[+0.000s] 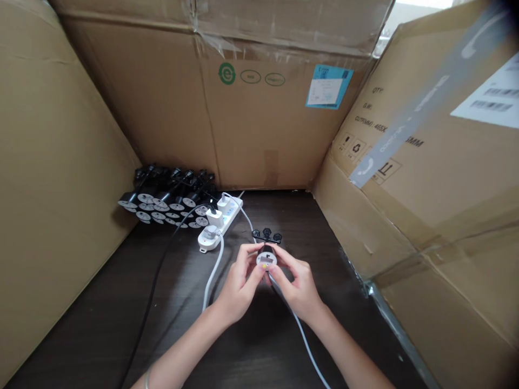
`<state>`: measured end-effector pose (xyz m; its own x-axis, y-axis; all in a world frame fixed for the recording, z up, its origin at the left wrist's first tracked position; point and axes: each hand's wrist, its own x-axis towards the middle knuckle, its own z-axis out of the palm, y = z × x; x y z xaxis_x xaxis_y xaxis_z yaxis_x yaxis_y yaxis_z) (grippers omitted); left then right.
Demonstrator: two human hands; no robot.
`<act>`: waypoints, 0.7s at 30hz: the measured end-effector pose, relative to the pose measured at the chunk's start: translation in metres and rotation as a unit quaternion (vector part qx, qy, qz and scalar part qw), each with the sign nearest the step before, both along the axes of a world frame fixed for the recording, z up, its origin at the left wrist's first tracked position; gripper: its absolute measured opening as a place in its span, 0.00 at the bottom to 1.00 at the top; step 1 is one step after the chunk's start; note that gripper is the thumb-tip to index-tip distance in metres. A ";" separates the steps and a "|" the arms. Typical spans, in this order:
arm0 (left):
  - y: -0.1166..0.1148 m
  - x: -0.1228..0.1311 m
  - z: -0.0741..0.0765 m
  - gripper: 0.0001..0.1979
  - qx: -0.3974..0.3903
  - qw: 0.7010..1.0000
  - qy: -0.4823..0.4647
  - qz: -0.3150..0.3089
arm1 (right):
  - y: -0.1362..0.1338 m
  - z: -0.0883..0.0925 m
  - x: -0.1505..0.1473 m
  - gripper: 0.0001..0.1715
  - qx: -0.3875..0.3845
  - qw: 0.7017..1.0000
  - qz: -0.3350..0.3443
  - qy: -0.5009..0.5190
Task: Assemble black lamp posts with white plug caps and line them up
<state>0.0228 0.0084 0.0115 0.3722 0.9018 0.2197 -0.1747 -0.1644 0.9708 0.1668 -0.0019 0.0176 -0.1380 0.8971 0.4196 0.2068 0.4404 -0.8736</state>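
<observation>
Our left grip (239, 286) and right grip (298, 289) are both closed on a round white-faced plug (266, 259) — pale cable (308, 346) trailing, white power strip (227, 222) near on the dark desk (324, 281).

The left hand (239, 286) and right hand (298, 289) grip a round white-faced plug (266, 259) between their fingertips, with a pale cable (302, 329) running from it toward the near right. A small black three-lobed piece (266, 235) lies just beyond. Farther left, a white power strip (221, 221) sits on the dark table (324, 259) beside a heap of black plugs (162, 202), with cardboard walls (133, 108) around.
</observation>
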 end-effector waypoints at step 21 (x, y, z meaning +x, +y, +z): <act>0.003 -0.004 -0.003 0.11 0.101 0.990 0.084 0.053 | -0.001 -0.003 -0.002 0.22 0.128 0.987 -0.055 -0.076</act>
<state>0.0188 0.0118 0.0087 0.3247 0.8813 0.3434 0.0146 -0.3677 0.9298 0.1651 -0.0028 0.0146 -0.1246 0.7769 0.6171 0.3848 0.6111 -0.6917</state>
